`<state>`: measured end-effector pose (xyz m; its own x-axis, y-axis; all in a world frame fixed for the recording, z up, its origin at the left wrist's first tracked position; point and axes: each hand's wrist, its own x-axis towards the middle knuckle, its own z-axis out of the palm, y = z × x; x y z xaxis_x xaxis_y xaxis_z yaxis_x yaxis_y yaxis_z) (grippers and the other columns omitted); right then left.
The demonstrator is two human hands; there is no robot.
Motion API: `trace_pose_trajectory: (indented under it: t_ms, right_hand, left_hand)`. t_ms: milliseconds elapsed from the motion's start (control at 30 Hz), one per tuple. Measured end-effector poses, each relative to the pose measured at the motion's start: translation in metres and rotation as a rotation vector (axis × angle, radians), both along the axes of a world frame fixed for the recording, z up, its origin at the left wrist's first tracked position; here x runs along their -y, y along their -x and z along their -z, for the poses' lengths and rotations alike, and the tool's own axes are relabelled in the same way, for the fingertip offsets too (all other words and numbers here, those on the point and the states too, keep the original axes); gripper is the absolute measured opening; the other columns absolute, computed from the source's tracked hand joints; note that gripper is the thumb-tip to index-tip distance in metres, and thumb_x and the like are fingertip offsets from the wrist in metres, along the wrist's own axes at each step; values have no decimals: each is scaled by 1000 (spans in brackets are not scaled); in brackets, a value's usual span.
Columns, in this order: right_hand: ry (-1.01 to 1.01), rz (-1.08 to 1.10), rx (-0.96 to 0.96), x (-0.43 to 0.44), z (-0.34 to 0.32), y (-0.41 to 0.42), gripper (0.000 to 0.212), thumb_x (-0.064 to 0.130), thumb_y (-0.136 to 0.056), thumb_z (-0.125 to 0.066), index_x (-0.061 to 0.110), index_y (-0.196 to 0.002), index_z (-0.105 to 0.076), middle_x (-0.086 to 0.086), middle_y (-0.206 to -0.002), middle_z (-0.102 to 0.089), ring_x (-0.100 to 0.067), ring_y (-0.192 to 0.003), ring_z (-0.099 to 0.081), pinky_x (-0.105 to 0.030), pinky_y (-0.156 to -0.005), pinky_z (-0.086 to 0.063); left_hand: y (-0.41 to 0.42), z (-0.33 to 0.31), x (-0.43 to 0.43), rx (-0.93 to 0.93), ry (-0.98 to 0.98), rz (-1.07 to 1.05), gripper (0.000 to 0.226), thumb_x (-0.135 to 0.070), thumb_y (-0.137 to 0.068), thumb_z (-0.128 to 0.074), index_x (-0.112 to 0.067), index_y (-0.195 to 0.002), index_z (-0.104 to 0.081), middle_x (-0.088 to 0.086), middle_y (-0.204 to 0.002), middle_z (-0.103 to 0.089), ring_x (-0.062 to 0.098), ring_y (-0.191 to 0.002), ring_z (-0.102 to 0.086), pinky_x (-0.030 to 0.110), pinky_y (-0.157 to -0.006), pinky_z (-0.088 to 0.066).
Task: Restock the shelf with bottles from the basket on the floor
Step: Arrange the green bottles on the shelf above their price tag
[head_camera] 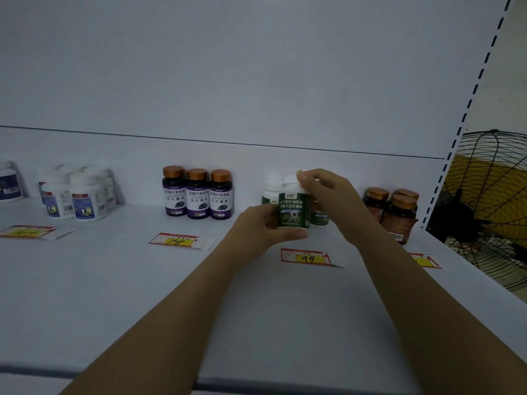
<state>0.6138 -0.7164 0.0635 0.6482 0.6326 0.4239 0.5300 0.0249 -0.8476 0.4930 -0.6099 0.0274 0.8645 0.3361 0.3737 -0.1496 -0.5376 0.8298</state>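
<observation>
While two hands hold it, a green bottle [293, 208] stands upright over the shelf [114, 280].
It is just behind the 99 tag [306, 256]: left hand [256, 226] fingers curled round its base, right hand [325, 195] fingers pinching its cap [291, 179].

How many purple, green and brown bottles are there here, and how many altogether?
Purple bottles: 3
Green bottles: 3, one of them held by the left hand and right hand
Brown bottles: 3
Total: 9
</observation>
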Motion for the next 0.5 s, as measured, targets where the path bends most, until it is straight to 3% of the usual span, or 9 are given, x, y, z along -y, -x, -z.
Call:
trace_pose_trajectory:
  t_ms: [200,267,367,500]
  right_hand:
    - [-1,23,-31,1,-2,5,33,45,-81,-68,19,-99,-59,-5,-87,-69,-22,-83,-69,-43,-78,-59]
    - [-37,1,-90,4,-3,5,31,40,-84,-67,16,-103,-59,-6,-93,-69,-24,-87,-69,-43,-79,-59]
    - [-105,-93,-179,8,-4,5,26,29,-90,-61,11,-108,-58,-6,-105,-65,-24,-96,-66,-34,-80,-58]
    - [-100,-134,-169,7,-5,9,22,29,-93,-55,14,-110,-57,-3,-113,-62,-18,-102,-62,-27,-80,-54]
  left_hand:
    - [1,2,2,17,-94,-82,49,-40,-67,-79,-31,-106,-51,-21,-92,-60,-4,-86,-60,6,-71,-47]
    - [0,1,2,-14,-28,-12,47,-38,-71,-77,-30,-109,-52,-17,-100,-63,-1,-92,-62,11,-78,-49]
    - [0,0,4,-44,19,69,36,-29,-78,-73,-29,-109,-53,-14,-102,-64,-3,-92,-62,6,-73,-49]
    - [-1,0,1,8,-24,-39,42,-32,-74,-77,-27,-106,-50,-10,-102,-65,2,-89,-63,11,-72,-49]
